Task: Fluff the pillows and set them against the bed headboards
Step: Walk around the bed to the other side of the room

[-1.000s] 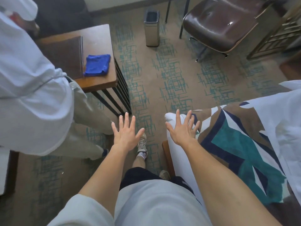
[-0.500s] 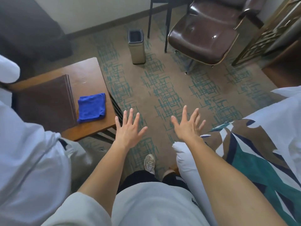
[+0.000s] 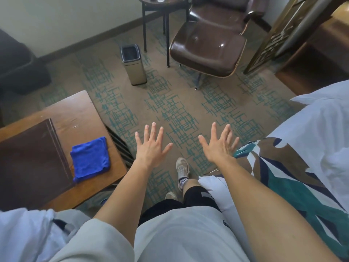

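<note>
My left hand (image 3: 152,146) and my right hand (image 3: 220,145) are stretched out in front of me over the carpet, palms down, fingers spread, holding nothing. The bed (image 3: 319,129) lies to my right, under white bedding and a runner (image 3: 294,178) patterned in teal, brown and navy. My right hand hovers just left of the bed's corner. A white padded edge (image 3: 217,190) shows beside my right knee under my forearm. No headboard is in view.
A wooden table (image 3: 75,114) at left carries a folded blue cloth (image 3: 90,159) and a dark brown folder (image 3: 32,163). Another person in white (image 3: 28,235) stands at lower left. A metal bin (image 3: 133,65), brown leather chair (image 3: 209,48) and small side table (image 3: 162,4) stand ahead.
My view has swung up and to the right: the person in white has slid to the lower left and more of the floor, chair and bed shows. Both hands stay open and spread.
</note>
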A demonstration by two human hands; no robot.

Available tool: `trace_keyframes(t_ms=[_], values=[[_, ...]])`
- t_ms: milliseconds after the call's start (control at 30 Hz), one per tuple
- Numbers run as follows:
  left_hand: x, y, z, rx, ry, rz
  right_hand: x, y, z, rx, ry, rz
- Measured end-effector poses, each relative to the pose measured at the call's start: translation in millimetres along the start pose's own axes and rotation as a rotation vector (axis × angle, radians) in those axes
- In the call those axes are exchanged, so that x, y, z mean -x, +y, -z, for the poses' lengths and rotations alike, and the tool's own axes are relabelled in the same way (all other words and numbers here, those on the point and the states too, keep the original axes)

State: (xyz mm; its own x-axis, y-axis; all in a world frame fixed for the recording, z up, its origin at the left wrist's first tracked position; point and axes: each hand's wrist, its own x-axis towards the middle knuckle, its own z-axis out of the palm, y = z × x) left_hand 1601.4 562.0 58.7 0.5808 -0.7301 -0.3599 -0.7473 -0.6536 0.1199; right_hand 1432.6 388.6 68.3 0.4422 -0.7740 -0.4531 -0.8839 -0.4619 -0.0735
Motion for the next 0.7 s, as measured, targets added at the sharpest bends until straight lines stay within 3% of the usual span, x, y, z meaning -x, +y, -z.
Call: trace_keyframes(t_ms=[367,700], values=[[-123.1,51.9,39.2,-0.023,-0.015,-0.089,-90.0,16.0,30.4,-0.081,-0.002,-0.042],[-239.2,150.7,65.8,-0.123,-0.063,-0.224,-195.4,82.5,67.3,-0.201,-0.067,-0.2]])
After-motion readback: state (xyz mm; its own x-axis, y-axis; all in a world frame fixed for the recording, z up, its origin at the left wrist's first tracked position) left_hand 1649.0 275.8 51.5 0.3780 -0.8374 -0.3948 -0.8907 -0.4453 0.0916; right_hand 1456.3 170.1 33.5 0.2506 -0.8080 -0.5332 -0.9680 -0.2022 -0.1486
